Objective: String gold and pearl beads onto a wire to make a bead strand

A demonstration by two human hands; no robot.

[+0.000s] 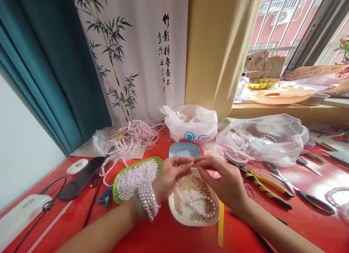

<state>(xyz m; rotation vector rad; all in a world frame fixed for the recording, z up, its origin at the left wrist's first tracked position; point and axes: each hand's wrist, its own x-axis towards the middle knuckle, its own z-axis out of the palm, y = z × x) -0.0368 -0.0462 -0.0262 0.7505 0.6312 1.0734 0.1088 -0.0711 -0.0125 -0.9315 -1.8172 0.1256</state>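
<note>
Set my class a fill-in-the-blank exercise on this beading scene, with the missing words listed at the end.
1. The white tray below the left hand and right hand holds loose ____-coloured beads.
2. Pearly beads fill a ____ tray.
3. The pliers have yellow and ____ handles.
4. The tabletop's colour is ____.

Missing words: gold; green; black; red.

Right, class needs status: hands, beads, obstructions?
Left hand, right hand meeting; anything held too small to tell. Gold beads, pearl strand in white dish. Yellow-handled pliers off right, not blocking.
</note>
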